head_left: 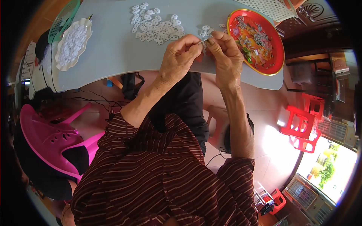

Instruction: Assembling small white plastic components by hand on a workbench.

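Note:
My left hand [180, 56] and my right hand [225, 54] meet over the near edge of the grey table [113, 49]. Their fingertips pinch a small white plastic piece [203, 43] between them, mostly hidden by the fingers. Just beyond the hands lies a loose heap of several small white ring-shaped pieces [154, 26]. To the right of my right hand stands a round red tray [277, 56] holding several small metal and coloured bits.
A white scalloped dish [73, 43] full of white pieces sits at the table's left, with a green mesh basket [64, 17] behind it. A pink plastic chair [52, 139] stands at the left, red stools [303, 124] at the right. Cables run across the floor.

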The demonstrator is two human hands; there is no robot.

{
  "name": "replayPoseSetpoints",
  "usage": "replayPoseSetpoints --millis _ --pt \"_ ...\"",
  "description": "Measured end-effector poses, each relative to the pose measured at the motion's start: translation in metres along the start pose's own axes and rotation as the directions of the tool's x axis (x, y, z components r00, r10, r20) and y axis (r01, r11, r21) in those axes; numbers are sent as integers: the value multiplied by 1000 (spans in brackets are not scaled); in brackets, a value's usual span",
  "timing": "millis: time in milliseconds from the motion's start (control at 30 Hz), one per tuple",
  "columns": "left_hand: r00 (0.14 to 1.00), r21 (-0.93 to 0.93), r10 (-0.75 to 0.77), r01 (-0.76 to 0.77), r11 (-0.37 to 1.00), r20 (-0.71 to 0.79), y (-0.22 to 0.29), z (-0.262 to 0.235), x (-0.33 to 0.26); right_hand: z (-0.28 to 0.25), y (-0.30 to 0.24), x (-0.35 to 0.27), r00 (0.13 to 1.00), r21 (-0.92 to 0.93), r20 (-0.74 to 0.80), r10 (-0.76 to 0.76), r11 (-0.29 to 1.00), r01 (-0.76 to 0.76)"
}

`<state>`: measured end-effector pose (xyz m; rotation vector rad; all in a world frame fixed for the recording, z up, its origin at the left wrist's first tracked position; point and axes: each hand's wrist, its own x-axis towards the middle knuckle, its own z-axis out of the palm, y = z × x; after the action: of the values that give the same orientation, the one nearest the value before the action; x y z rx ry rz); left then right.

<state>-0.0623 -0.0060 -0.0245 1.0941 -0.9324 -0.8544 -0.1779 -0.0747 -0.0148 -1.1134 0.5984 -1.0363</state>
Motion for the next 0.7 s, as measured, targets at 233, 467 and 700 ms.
replayPoseSetpoints --millis 233,467,700 --pt "1000 4 4 -4 1000 19 0 0 -1 -3 2 -2 999 6 29 -32 999 32" --pt "998 84 39 -43 995 49 3 -1 0 -6 2 -2 997 -32 58 -56 998 58" --pt "998 51 59 -60 997 20 2 2 -2 -2 -2 -6 998 -105 50 -31 994 36"
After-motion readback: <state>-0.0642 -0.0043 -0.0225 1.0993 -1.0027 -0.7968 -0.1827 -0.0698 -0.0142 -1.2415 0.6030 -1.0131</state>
